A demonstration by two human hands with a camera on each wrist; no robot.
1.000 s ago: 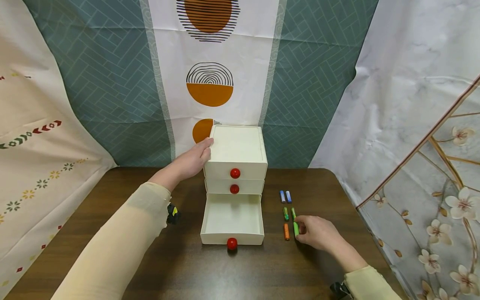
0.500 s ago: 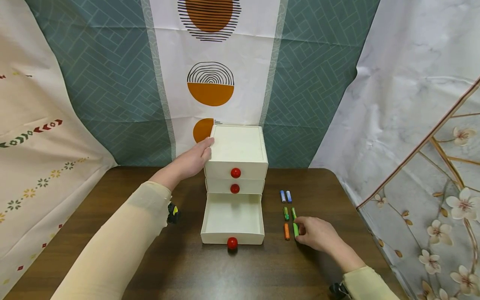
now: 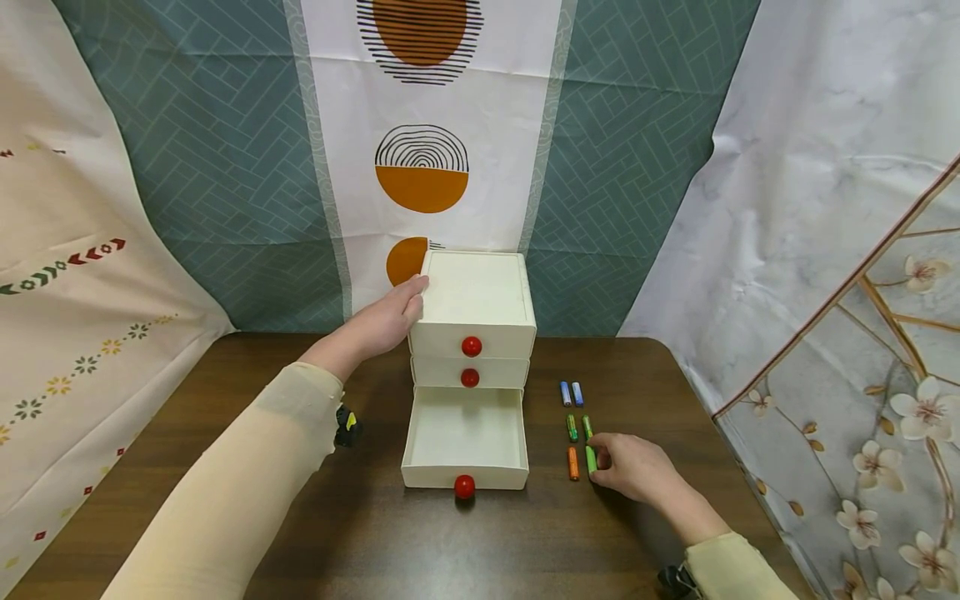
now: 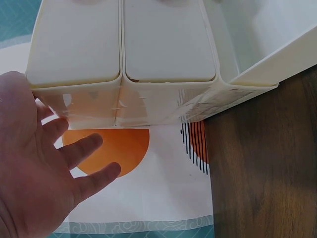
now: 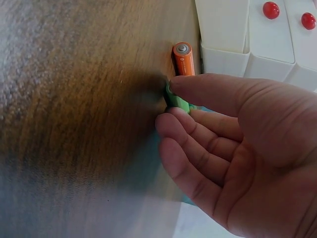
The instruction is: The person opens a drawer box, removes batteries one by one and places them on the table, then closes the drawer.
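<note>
A white drawer unit (image 3: 477,287) with red knobs stands mid-table, its bottom drawer (image 3: 464,477) pulled out. Against the unit's upper left side rests my left hand (image 3: 378,325); in the left wrist view that hand (image 4: 37,163) has its fingers loosely extended along the side wall. To the right of the drawer, my right hand (image 3: 637,471) pinches a bright green battery (image 3: 591,460) between thumb and fingers at the tabletop. The right wrist view shows part of this green battery (image 5: 178,102) beside the thumb. An orange battery (image 3: 573,463) lies just left of it.
Two blue batteries (image 3: 572,393) lie farther back on the brown table (image 3: 480,550). A dark green battery (image 3: 572,427) and a second green one (image 3: 587,427) lie between them and my right hand. Patterned cloths (image 3: 637,167) hang behind and at the sides.
</note>
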